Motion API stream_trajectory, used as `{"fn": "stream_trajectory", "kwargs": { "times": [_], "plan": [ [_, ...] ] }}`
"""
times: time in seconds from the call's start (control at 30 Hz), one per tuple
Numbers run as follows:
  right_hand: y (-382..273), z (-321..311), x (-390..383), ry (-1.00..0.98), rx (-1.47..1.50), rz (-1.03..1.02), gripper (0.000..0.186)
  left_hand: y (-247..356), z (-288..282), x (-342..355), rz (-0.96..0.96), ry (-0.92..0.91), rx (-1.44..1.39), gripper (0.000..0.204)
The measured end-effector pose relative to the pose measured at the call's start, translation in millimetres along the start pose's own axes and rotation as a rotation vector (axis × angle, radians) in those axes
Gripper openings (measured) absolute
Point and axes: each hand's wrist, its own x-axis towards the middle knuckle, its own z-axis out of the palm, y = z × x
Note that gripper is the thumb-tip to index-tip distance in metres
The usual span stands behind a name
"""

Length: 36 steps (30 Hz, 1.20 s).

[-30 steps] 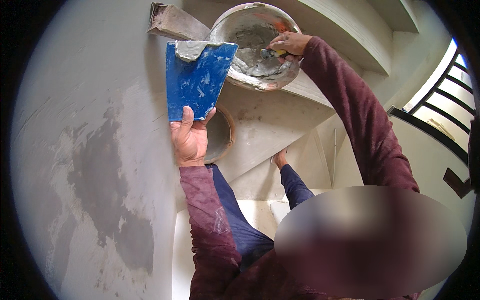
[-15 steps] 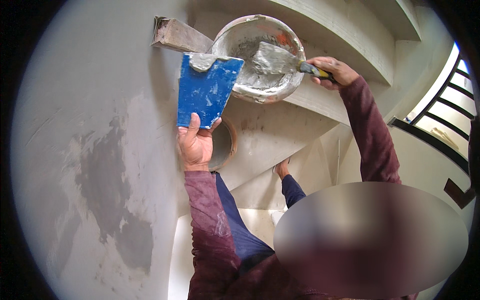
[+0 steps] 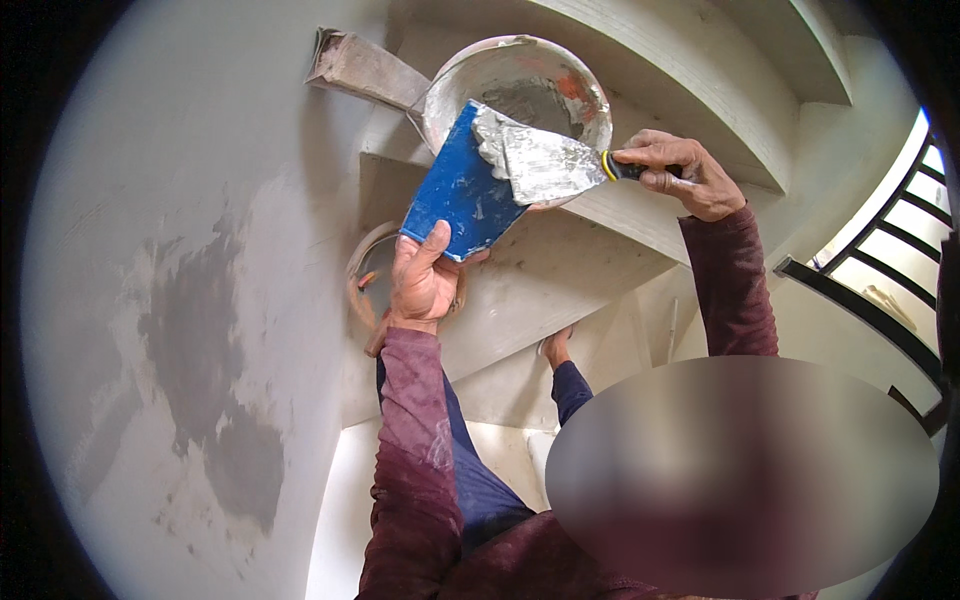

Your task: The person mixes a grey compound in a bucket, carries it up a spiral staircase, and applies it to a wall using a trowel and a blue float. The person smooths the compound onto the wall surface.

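My left hand [image 3: 422,280] grips the lower edge of a tilted blue board [image 3: 450,185]. My right hand [image 3: 700,178] is closed on the black-and-yellow handle of a putty knife [image 3: 555,165]; its wide, paste-smeared blade lies against the board’s right part, with pale grey paste along the edge there. Behind them, a round plaster-crusted bucket [image 3: 460,65] sits on a step, partly hidden by board and blade. Lower down, a second round container [image 3: 358,270], holding small items I cannot make out, is mostly covered by my left hand.
Curved stair treads [image 3: 700,70] rise at the back. A squared beam [image 3: 365,70] lies beside the bucket. A patched wall [image 3: 200,340] fills the left side; a black railing [image 3: 830,280] runs at right. My foot [image 3: 560,340] is below. A blurred oval covers the lower right.
The putty knife has come up out of the bucket and moved left onto the blue board, which has shifted right and tilted. More of the lower container’s left side shows.
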Motion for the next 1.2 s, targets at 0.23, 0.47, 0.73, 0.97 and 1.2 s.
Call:
{"fn": "stream_trajectory", "kwargs": {
  "times": [0.23, 0.47, 0.73, 0.97, 1.2],
  "plan": [
    [17, -6, 0, 0.093, 0.056, 0.035, 0.033, 3, -10, -3, 0.014, -0.090, 0.024, 0.037],
    [14, 4, 15, 0.167, -0.127, 0.213, 0.033, 19, -14, -10, 0.039, 0.024, 0.001, 0.042],
    [56, 86, 44, 0.331, -0.823, 0.062, 0.025, 9, -9, -26, 0.052, 0.031, -0.122, 0.043],
    [50, 98, 47, 0.299, -1.085, 0.172, 0.027, -3, 4, -74, 0.070, 0.077, -0.121, 0.048],
    [-43, 145, -48, -0.057, 0.448, 0.087, 0.074, -3, 59, -132, 0.219, 0.192, -0.146, 0.045]
  ]
}}
